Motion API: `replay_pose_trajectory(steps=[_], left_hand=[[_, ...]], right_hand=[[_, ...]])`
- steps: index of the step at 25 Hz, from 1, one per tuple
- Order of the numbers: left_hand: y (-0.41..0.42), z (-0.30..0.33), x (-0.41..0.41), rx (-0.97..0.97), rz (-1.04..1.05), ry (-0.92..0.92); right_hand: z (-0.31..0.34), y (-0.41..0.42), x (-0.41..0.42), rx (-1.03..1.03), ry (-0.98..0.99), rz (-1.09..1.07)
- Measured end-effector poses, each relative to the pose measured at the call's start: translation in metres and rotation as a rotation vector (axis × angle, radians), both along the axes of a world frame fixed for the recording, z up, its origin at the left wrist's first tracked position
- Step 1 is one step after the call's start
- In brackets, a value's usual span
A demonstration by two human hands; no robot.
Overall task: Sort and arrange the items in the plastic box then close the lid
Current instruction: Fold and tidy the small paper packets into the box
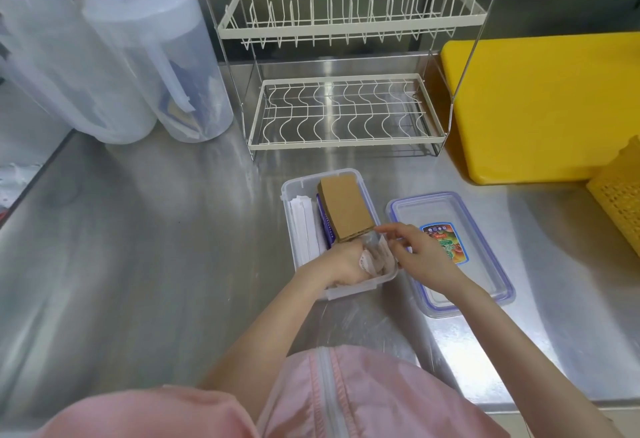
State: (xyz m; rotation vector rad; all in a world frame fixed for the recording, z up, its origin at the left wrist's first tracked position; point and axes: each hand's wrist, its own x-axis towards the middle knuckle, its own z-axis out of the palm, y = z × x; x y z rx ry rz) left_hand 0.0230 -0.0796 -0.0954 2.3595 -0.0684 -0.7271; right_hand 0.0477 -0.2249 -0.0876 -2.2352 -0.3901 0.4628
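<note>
I see the left hand (341,261) inside the clear rectangular plastic box (290,192), gripping clear wrapped packets (379,257). The right hand (420,254) pinches the same packets beside the brown cardboard sleeve (344,207). The blue-rimmed clear lid (485,237) lies just right of the box.

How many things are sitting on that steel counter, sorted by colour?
Clear or frosted plastic: 4, namely two jugs, the box and its lid
White: 1, the dish rack
Yellow: 2, the board and the basket
Total: 7
</note>
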Motion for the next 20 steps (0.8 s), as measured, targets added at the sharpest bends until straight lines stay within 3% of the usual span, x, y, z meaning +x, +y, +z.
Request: replay_pose_trajectory(steps=[10, 15, 20], left_hand=[[0.004, 0.005, -0.013, -0.174, 0.095, -0.083], [0.008, 0.006, -0.019, -0.233, 0.236, -0.100], [0.011, 0.005, -0.025, -0.248, 0.317, -0.111]], right_hand=[[0.005, -0.003, -0.013, 0.172, 0.101, -0.082], [0.002, -0.002, -0.019, 0.087, -0.037, -0.112], [0.003, 0.000, -0.019, 0.072, -0.050, -0.153]])
